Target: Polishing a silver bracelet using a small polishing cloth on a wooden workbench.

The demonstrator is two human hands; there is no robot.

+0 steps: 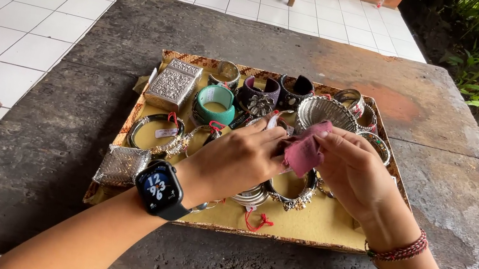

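Your left hand (235, 160), smartwatch (159, 187) on the wrist, and your right hand (355, 171), braided red cord bracelet (400, 251) on the wrist, meet over the tray (302, 226). Fingers of both hands pinched together on a pink cloth (305, 150), which sits bunched between them, held just above the tray's contents. What the cloth wraps, if anything, cannot be told.

Directly under your fingers: a studded silver bangle (290, 199) and a stack of thin silver bangles (249, 196), with a red tag string (257, 220) lying loose nearer you. Left of your left fingers: a silver mesh pouch (121, 165) and a wide silver cuff (154, 131). Just beyond your fingers: a woven silver bowl (322, 110) and a turquoise bangle (215, 104). Further left and beyond: an embossed silver box (172, 83). Farthest row: dark purple cuffs (262, 88).

Tray rests on a weathered dark wooden table (60, 146); white tiled floor (25, 1) past it.
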